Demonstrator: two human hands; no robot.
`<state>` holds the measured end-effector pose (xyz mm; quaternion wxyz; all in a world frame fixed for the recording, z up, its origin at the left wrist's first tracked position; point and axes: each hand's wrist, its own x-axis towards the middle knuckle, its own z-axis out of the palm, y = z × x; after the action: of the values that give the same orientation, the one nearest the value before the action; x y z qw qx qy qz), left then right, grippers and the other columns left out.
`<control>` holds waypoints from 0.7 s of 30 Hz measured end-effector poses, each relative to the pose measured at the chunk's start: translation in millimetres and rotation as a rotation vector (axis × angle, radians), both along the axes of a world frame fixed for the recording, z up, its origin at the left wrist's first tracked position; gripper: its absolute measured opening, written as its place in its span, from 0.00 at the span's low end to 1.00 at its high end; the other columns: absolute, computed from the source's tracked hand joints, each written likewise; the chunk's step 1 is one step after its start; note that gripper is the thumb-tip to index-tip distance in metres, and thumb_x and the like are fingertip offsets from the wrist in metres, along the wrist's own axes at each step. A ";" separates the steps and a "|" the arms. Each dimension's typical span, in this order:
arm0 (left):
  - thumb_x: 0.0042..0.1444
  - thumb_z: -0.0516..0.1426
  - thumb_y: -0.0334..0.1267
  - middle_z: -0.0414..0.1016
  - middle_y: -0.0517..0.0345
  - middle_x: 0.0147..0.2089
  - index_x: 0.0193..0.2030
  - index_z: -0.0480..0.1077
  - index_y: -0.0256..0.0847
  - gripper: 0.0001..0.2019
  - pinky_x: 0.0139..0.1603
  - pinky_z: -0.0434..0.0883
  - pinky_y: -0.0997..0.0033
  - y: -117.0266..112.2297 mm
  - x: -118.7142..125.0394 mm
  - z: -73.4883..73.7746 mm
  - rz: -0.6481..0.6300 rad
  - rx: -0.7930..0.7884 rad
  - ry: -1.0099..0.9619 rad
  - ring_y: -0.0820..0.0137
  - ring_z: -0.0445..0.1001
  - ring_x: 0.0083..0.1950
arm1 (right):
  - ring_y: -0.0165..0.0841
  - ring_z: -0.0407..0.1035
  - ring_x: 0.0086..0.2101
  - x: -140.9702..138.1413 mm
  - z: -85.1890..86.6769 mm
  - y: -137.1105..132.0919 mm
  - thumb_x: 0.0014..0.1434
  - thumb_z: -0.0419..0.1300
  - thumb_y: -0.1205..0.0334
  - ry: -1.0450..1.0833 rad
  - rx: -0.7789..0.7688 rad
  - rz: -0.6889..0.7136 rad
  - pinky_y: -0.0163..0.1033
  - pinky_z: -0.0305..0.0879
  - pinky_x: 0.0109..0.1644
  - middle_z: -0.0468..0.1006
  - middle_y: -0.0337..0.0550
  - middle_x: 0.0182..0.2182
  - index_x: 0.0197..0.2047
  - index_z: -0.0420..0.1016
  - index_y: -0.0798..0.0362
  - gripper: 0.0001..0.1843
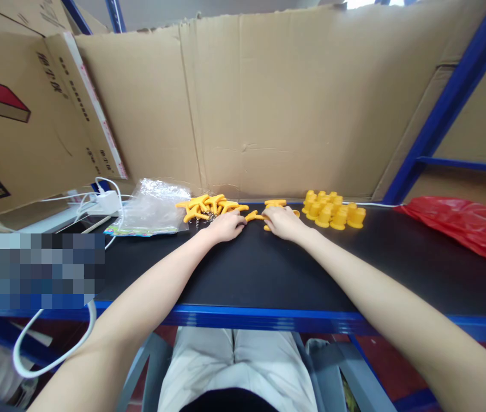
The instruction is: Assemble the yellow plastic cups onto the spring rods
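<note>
My left hand (228, 226) rests on the black table top at the right end of a pile of yellow-handled corkscrews (200, 205), whose metal spirals show below the handles. Its fingers are curled, and what they hold, if anything, is hidden. Just to its right, my right hand (285, 223) closes over yellow plastic pieces. A yellow handle (251, 216) sticks out between the two hands. Behind the right hand lies another yellow handle (275, 202). Further right stand several yellow cup-shaped pieces (338, 216) in a tight group.
A clear plastic bag (152, 206) lies left of the pile, near a white charger (108, 201) with cables. A red plastic bag (461, 226) is at the right. Cardboard (290, 103) walls the back, and a blue rail (269, 319) edges the table front.
</note>
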<state>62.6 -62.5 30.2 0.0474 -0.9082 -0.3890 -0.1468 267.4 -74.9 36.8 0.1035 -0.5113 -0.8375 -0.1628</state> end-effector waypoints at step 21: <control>0.62 0.42 0.45 0.65 0.51 0.45 0.50 0.60 0.43 0.15 0.38 0.66 0.67 -23.5 7.0 25.5 0.282 0.287 -0.172 0.63 0.71 0.43 | 0.38 0.66 0.38 -7.9 17.8 -13.9 0.65 0.41 0.59 0.043 0.436 0.218 0.47 0.44 0.51 0.74 0.52 0.39 0.50 0.65 0.60 0.19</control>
<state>69.6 -86.0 55.7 0.1632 -0.8128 -0.4900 -0.2695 259.5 -88.8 54.6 0.2462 -0.3867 -0.8304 -0.3168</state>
